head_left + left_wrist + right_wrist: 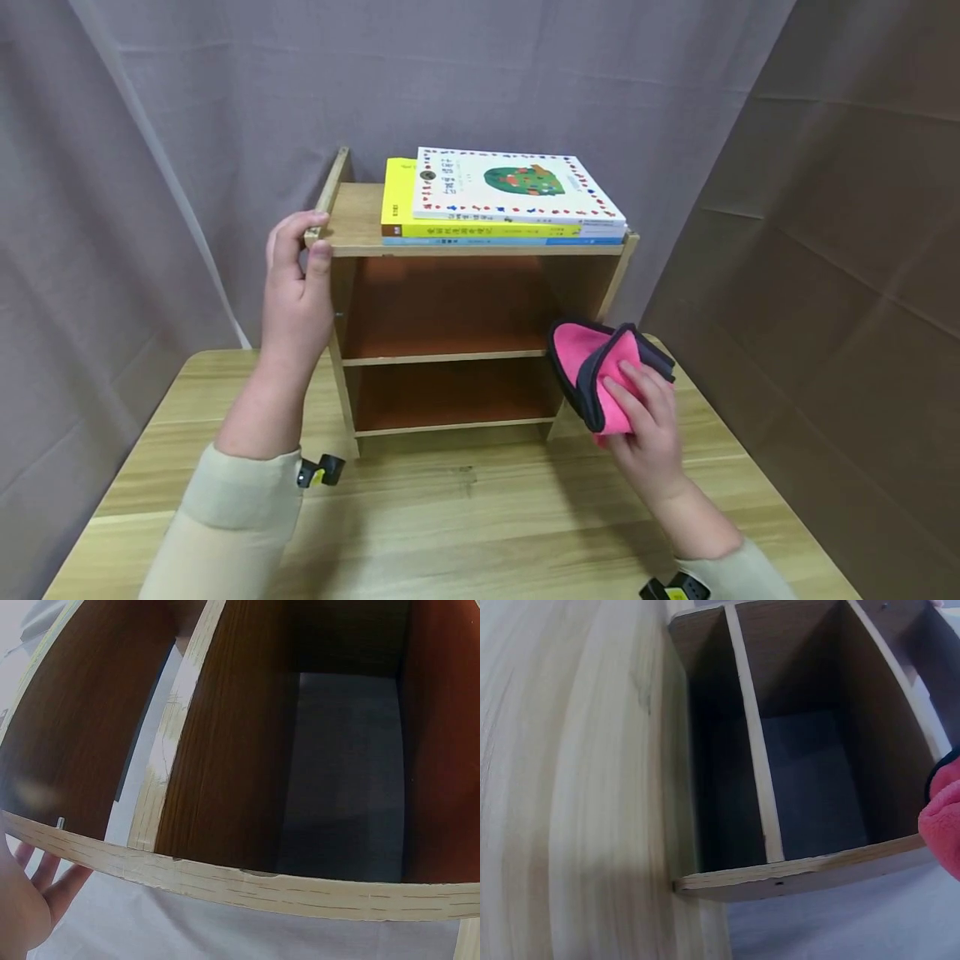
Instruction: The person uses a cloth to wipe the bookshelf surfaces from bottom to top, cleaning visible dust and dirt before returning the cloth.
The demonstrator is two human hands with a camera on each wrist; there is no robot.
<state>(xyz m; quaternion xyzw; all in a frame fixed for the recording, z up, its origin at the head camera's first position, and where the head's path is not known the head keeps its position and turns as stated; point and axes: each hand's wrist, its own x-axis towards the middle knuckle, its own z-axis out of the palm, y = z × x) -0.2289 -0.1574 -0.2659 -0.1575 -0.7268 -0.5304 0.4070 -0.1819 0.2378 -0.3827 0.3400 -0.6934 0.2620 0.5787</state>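
Observation:
A small wooden shelf [450, 357] stands upright on the table. My left hand [295, 287] grips the upper front corner of its left side panel, thumb at the front edge. In the left wrist view, fingers [61, 889] show on the outer side of that panel [247, 881]. My right hand [648, 425] holds a folded pink cloth [617, 379] with dark edging, in front of the shelf's lower right side. Part of the pink cloth [945, 825] shows at the edge of the right wrist view; the right hand itself is hidden there.
Several books [510, 196] lie stacked flat on the shelf's top board, a white one uppermost. Beneath are two inner boards. The wooden table [465, 517] extends in front of the shelf. Grey curtains [450, 75] hang behind and at the sides.

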